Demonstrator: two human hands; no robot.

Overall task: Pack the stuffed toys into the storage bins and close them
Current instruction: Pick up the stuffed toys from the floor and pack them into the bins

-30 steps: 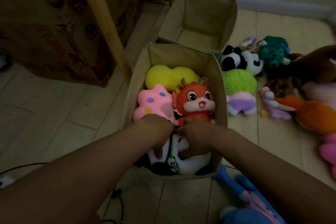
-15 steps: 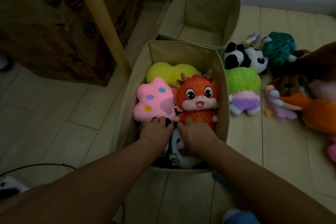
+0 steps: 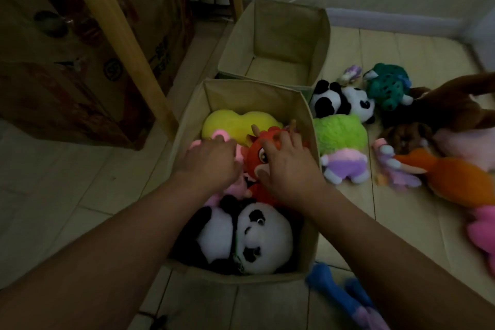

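- Packing the near storage bin point(image 3: 192, 126) is the step in hand: both hands work inside it, pressing and settling toys already loaded.
- Contents of the near bin: a yellow plush point(image 3: 235, 124) at the far end, a pink plush point(image 3: 235, 185) and a red dragon plush point(image 3: 261, 158) in the middle, and a panda plush point(image 3: 251, 238) at the near end.
- Left hand point(image 3: 211, 162): grip loose, fingers extended and spread, resting on top of the pink plush. It does not appear to clasp anything.
- Right hand point(image 3: 288, 167): grip wide, fingers splayed over the head of the red dragon plush, touching it without closing round it.
- The far storage bin point(image 3: 318, 43) stands just behind the near one and holds nothing visible.
- Unpacked toys lie on the floor to the right of the bins, among them a green plush point(image 3: 338, 136), a second panda point(image 3: 345, 102) and an orange plush point(image 3: 460, 182).
- Next move, as a judgement: the near bin looks close to full, so seat the toys below the rim, then load the remaining toys into the far bin. No lid is visible in this view.
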